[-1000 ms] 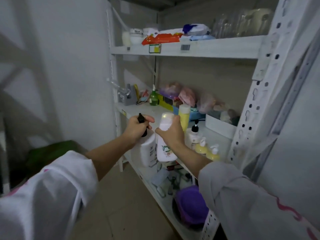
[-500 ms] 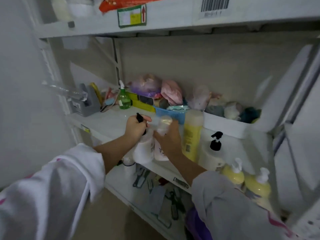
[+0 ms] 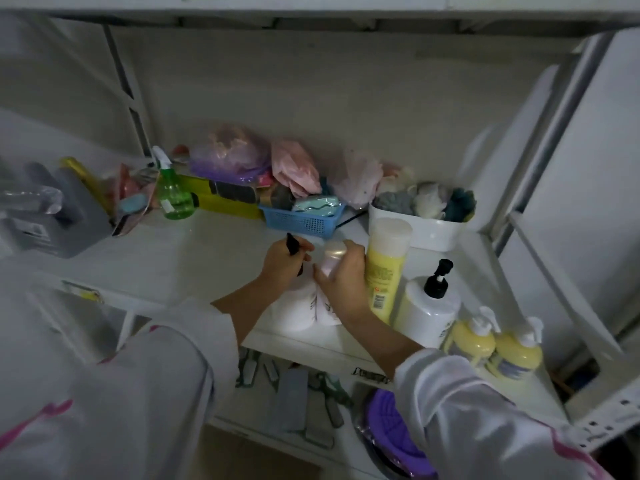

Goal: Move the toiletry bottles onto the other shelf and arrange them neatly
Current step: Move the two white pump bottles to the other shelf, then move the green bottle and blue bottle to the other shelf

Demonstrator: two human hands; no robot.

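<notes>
White plastic blurs together at the front edge of the middle shelf (image 3: 194, 258), where two bottles stand side by side and their lower bodies are hard to separate from the glare. The left hand (image 3: 282, 263) covers the top of the white pump bottle (image 3: 294, 311), so only the tip of its black pump pokes out above the knuckles. The right hand (image 3: 341, 277) hides most of the pale-capped white bottle (image 3: 329, 308); its printed label is only partly seen and unreadable.

Just right of that hand stands a tall yellow bottle (image 3: 386, 268), touching or nearly touching the knuckles (I cannot tell which). Further right come a wide white bottle with a black pump (image 3: 427, 315) and two small yellow pump bottles (image 3: 497, 348). Behind them sit a white tub of sponges (image 3: 422, 230), a blue basket (image 3: 301, 221) and a green spray bottle (image 3: 175, 192). The shelf below is dim, its tools and a purple object (image 3: 391, 424) cut off by white sleeves.

Left fingers curl around the pump neck; right fingers wrap the second bottle just under its cap. Both bottles rest on the shelf.
</notes>
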